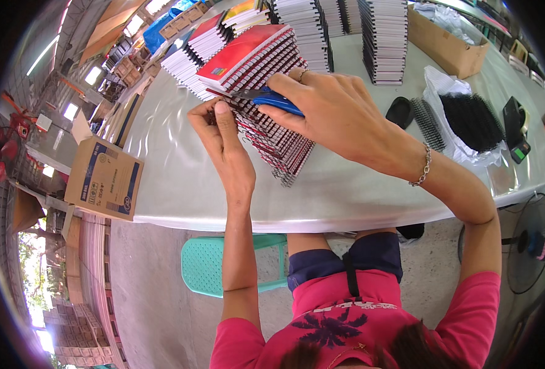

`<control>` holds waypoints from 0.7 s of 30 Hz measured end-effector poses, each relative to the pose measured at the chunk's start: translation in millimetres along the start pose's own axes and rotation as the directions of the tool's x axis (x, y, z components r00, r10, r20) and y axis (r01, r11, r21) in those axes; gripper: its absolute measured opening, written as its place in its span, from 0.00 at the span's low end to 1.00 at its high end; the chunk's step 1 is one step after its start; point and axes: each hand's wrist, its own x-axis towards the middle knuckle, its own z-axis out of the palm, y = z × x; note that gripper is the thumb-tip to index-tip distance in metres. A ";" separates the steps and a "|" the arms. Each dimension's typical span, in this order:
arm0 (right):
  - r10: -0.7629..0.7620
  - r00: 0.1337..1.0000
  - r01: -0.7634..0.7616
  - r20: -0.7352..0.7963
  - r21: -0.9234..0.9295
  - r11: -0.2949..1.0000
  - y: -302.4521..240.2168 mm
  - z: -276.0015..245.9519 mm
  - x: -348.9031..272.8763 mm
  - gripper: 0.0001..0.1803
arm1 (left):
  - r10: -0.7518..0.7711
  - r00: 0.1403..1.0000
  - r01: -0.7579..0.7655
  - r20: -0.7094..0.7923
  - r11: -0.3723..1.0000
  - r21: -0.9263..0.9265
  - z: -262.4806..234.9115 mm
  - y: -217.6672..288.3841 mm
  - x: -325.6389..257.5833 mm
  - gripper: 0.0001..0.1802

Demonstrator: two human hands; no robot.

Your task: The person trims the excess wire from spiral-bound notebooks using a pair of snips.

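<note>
A slanted row of spiral-bound notebooks with red covers [257, 52] lies fanned on the white table [180, 178]. My left hand [223, 138] pinches the wire binding at the row's near edge. My right hand [331, 111] rests on top of the row and grips a blue-handled cutting tool [272, 98], its tip pointing left toward my left fingers. A thin chain bracelet [425, 167] hangs on my right wrist.
More notebook stacks [383, 40] stand at the back. An open cardboard box [448, 46] and black binding coils on clear plastic [472, 120] lie at the right. A cardboard box [103, 178] sits off the table's left; a green stool [208, 264] and a fan [531, 243] stand below.
</note>
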 end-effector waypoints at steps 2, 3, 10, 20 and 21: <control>-0.071 0.989 0.063 -0.132 -0.062 0.996 2.4 1.8 -2.9 0.19 | -0.049 0.999 0.048 -0.007 0.994 -0.102 -2.7 -1.3 1.0 0.15; -0.109 0.974 0.092 -0.196 -0.096 0.991 3.0 1.8 -3.8 0.20 | -0.073 0.997 0.070 -0.009 0.986 -0.152 -3.8 -1.5 1.5 0.15; -0.074 0.991 0.061 -0.109 -0.122 0.991 3.7 3.9 -10.0 0.21 | -0.086 0.995 0.095 0.050 0.973 -0.209 -2.8 -0.7 -1.9 0.13; -0.015 0.996 0.003 -0.087 -0.131 0.991 -7.3 -2.4 -9.6 0.20 | -0.039 0.997 0.048 0.067 0.988 -0.145 -6.0 -16.7 -3.3 0.13; -0.009 0.997 0.000 -0.074 -0.122 0.993 -7.7 -2.7 -10.1 0.20 | -0.038 0.997 0.046 0.065 0.990 -0.134 -5.6 -15.6 -3.5 0.13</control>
